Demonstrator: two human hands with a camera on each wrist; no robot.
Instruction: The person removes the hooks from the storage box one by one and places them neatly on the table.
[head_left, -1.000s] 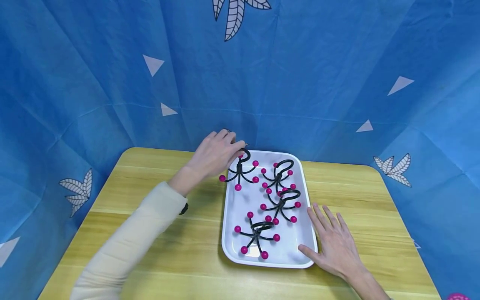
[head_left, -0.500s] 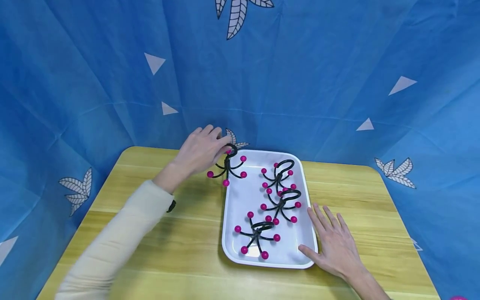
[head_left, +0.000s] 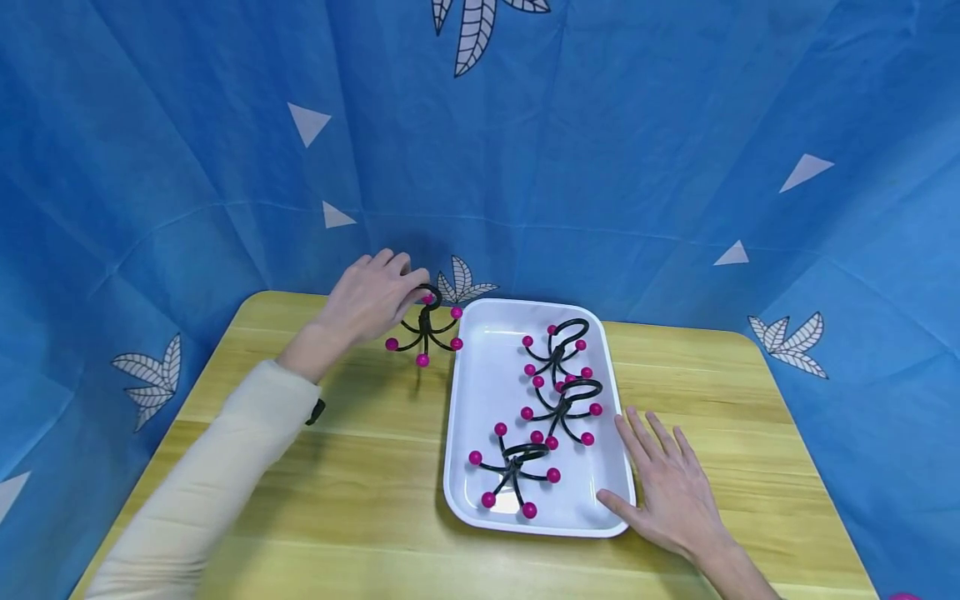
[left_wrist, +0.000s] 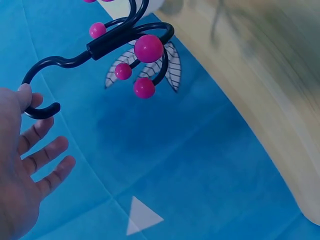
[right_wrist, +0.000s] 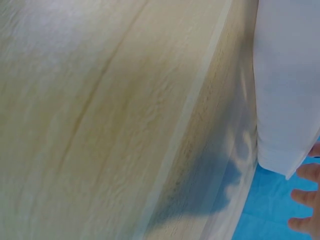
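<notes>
In the head view, my left hand (head_left: 367, 296) pinches the curved top hook of a black multi-hook hanger (head_left: 425, 321) tipped with pink balls. That hanger is in the air just left of the white tray (head_left: 480, 387). The left wrist view shows thumb and index finger on the hook of the hanger (left_wrist: 112, 42), the other fingers of the hand (left_wrist: 17, 165) apart from it. Inside the tray lie one hanger (head_left: 557, 357) at the back, a second (head_left: 564, 406) against it, and a third (head_left: 514, 468) at the front. My right hand (head_left: 671, 492), fingers spread, rests at the tray's right edge.
The wooden table (head_left: 360, 500) extends on both sides of the tray. A blue cloth (head_left: 630, 158) with leaf and triangle prints hangs behind and beside the table. A bit of something pink (head_left: 904, 596) shows at the bottom right corner.
My left hand has carried the hanger leftward, from over the tray's back left corner to above the table beside it. My right hand and the other hangers have stayed put.
</notes>
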